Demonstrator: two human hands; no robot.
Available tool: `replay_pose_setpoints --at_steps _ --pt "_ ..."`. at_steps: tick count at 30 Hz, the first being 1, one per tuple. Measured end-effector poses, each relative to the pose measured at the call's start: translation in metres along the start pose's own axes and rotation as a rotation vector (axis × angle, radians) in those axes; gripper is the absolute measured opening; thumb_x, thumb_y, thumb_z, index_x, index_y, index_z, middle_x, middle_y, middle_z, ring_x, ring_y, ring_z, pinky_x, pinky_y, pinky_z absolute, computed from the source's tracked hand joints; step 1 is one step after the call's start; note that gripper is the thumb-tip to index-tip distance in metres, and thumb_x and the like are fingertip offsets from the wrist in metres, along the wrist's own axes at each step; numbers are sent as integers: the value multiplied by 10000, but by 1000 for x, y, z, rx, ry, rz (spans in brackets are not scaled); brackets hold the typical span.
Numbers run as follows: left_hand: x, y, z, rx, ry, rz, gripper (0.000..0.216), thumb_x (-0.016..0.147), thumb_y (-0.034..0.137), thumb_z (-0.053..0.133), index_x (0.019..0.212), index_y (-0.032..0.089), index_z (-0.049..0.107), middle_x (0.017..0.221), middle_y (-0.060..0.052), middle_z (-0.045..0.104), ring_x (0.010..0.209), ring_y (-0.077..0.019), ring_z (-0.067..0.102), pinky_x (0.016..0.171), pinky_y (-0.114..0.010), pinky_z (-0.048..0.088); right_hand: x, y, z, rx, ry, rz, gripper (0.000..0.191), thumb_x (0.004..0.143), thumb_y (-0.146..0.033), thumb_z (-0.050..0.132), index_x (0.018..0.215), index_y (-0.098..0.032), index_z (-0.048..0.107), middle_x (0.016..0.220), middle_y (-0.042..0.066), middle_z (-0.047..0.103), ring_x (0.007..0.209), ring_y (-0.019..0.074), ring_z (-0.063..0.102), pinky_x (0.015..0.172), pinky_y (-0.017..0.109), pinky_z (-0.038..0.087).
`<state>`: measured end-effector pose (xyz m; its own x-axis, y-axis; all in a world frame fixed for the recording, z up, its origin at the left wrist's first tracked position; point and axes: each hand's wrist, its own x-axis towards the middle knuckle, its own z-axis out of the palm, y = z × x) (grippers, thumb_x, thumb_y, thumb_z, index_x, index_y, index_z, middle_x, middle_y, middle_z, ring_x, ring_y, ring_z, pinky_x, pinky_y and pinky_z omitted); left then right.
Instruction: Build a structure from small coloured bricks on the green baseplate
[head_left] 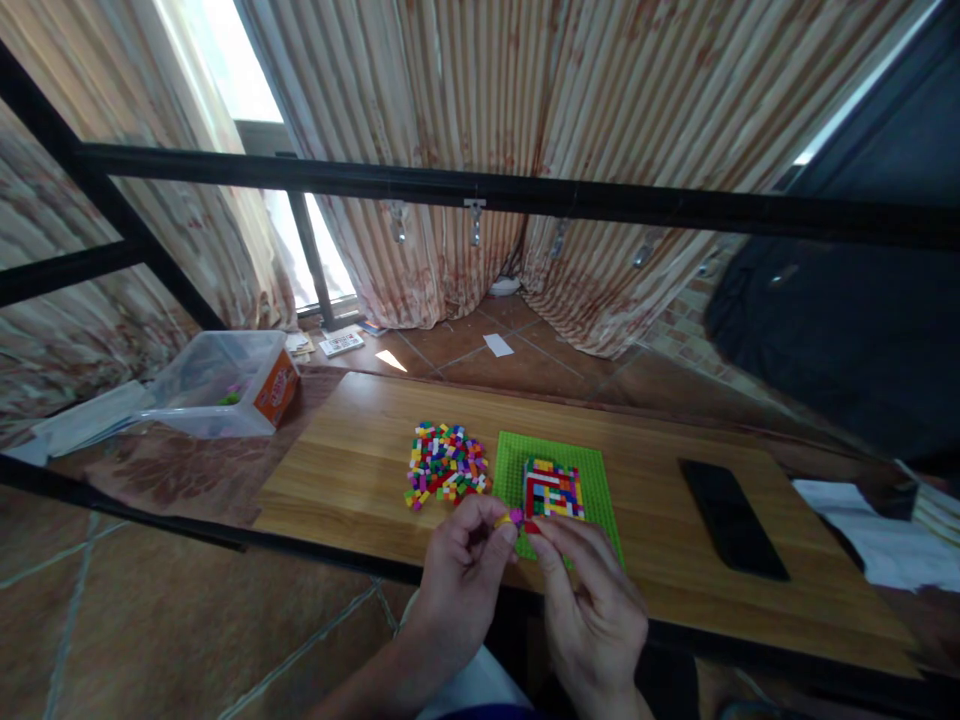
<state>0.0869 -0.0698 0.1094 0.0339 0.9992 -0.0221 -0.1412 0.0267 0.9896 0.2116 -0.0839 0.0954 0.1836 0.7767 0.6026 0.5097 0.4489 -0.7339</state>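
Visibly, a yellow brick (pixel 502 520) pokes from left grip (pixel 466 566).

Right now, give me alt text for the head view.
The left hand and right hand pinch small bricks by a green baseplate bearing a multicolored brick build. A loose brick pile lies left, a black phone right.

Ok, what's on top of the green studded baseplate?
A multicoloured toy-brick build stands on the green studded baseplate. The right hand covers part of its near edge, so anything there can't be seen; the baseplate under the build is hidden too.
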Motion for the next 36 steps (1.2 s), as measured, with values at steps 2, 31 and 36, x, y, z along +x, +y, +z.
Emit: replay_pose_setpoints --at_steps 2,31,36 --pt "4 -6 -4 -13 -4 -19 205 818 379 626 783 184 573 665 21 537 620 -117 506 612 -231 430 4 10 -2 -8 8 119 141 856 -257 601 936 -268 717 938 32 707 885 194 654 779 339 525" --pt "21 -74 -50 362 -99 -21 186 855 338 568 763 179 594 710 1 534 652 -125 473 628 -229 357 82 126 18 -307 -543 141 256 863 -371 509 824 -237 724 886 41 679 894 201 591 857 364 432" --pt "21 -80 -51 410 -102 4 177 865 331 546 785 178 586 721 0 548 658 -126 480 624 -228 362 85 124 18 -301 -585 149 245 865 -338 503 823 -227 717 873 37 687 862 192 598 829 345 435"
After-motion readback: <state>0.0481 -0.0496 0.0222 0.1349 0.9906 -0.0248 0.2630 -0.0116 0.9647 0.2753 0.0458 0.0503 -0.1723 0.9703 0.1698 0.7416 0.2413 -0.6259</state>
